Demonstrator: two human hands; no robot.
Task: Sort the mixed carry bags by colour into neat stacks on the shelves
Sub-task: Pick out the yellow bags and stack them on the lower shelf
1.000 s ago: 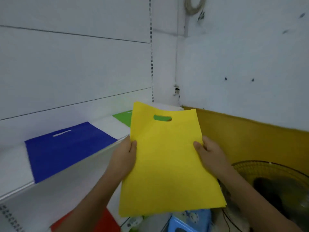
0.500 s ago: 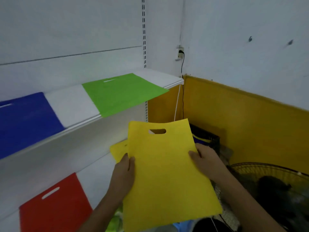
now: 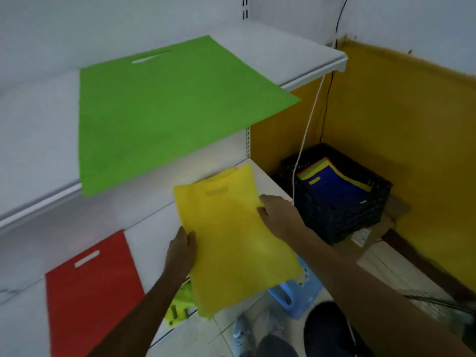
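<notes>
I hold a yellow carry bag point(image 3: 231, 243) flat over the lower shelf point(image 3: 154, 228), its near end past the shelf's front edge. My left hand point(image 3: 181, 251) pinches its left edge, thumb on top. My right hand point(image 3: 278, 217) grips its right edge. Another yellow bag point(image 3: 242, 171) lies under it, showing only at the far end. A green bag point(image 3: 159, 109) lies on the upper shelf point(image 3: 283, 55). A red bag point(image 3: 90, 292) lies at the left of the lower shelf.
A black crate point(image 3: 342, 217) with mixed blue, yellow, green and red bags stands on the floor in the yellow-walled corner. A white cable point(image 3: 306, 135) hangs beside it. A blue plastic stool point(image 3: 296, 297) is below the shelf edge; lime-green material point(image 3: 180, 305) shows under the shelf.
My view has tipped down from the upper shelf. Both hands have carried the yellow bag down and forward, from upright in the air to flat over the yellow bag on the lower shelf.
</notes>
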